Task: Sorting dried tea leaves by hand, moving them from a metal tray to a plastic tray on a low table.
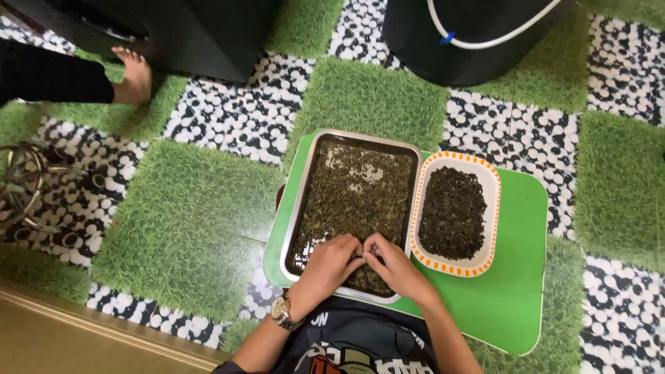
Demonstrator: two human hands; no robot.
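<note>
A metal tray [309, 173] full of dry greenish-brown leaves rests on a green low table [516, 277]. Both hands work in the tray's near end. My left hand [329, 266], with a wristwatch [284, 313] on its wrist, has its fingers curled down into the leaves. My right hand [391, 266] sits beside it, fingertips pinched together and touching the left fingers. Whether a leaf is pinched between them is too small to tell. Right of the tray stands a white dish with an orange rim [490, 208] holding darker sorted leaves.
The floor is a checker of green grass-print and black-and-white pebble-print tiles. Another person's bare foot [135, 76] and dark-sleeved leg are at the upper left by a black cabinet. A black bin with a white hose [478, 43] stands behind the table. A wire object [21, 183] lies at left.
</note>
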